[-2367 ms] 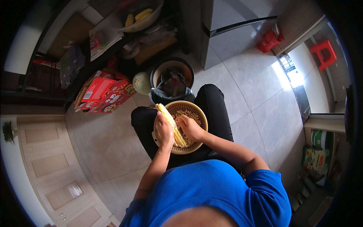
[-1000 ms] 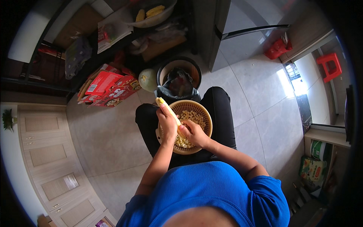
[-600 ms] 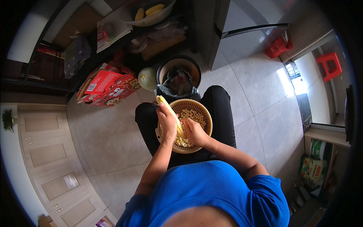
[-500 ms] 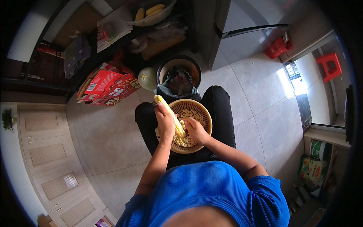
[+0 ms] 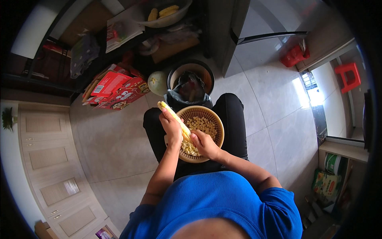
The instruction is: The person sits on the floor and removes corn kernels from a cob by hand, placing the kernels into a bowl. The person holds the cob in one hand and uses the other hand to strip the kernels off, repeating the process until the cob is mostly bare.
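Note:
My left hand (image 5: 171, 126) is wrapped round a corn cob (image 5: 175, 117), which tilts with its far end up and to the left. At the cob's near end, my right hand (image 5: 203, 143) presses its curled fingers against the kernels; whether loose kernels lie inside those fingers is hidden. Under both hands a tan slatted plastic basket (image 5: 220, 136) rests on my lap between my thighs. Loose corn kernels (image 5: 203, 125) cover its bottom.
Just beyond the basket stands a bin (image 5: 211, 77) lined with a dark bag, with a pale green round melon (image 5: 158, 83) beside it. Red cartons (image 5: 115, 89) lie farther left. A bowl (image 5: 175, 18) with more cobs sits on the shelf. A grey fridge (image 5: 254, 51) stands at the back right.
The cob has tipped slightly farther left with my left hand. My right hand has shifted a little, its fingers now closer against the cob. The whole view has also shifted slightly.

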